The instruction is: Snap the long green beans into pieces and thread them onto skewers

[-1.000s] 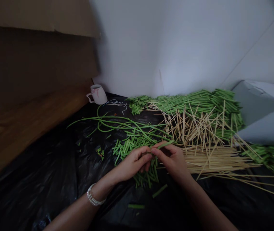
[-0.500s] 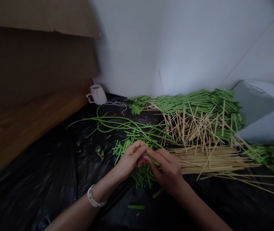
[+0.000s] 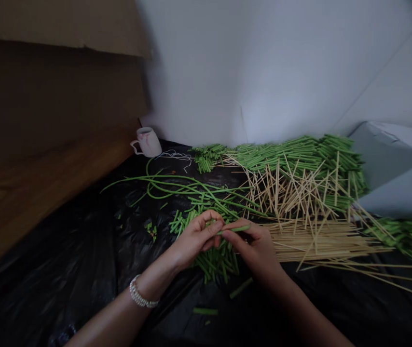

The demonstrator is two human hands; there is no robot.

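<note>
A short green piece of garlic scape (image 3: 238, 229) lies level between my hands, above a loose pile of cut scape pieces (image 3: 217, 266). My left hand (image 3: 196, 237), with a beaded bracelet at the wrist, pinches its left end between thumb and fingers. From the other side, the thumb and fingers of my right hand (image 3: 258, 248) grip the same piece. Close to my right hand is a bundle of thin bamboo skewers (image 3: 318, 239), lying mostly lengthwise. Long uncut scapes (image 3: 177, 180) curl behind my left hand.
Skewered green rows (image 3: 293, 152) are stacked along the white wall, their sticks pointing toward me. More green pieces (image 3: 408, 238) lie at the right. A white mug (image 3: 150, 143) and white string (image 3: 175, 155) are at the back left. Black plastic sheeting (image 3: 83, 270) covers the surface.
The scape piece has turned from slanting down inside my right hand to nearly level across both hands. My right hand's fingers have shifted along it. Everything else stays put.
</note>
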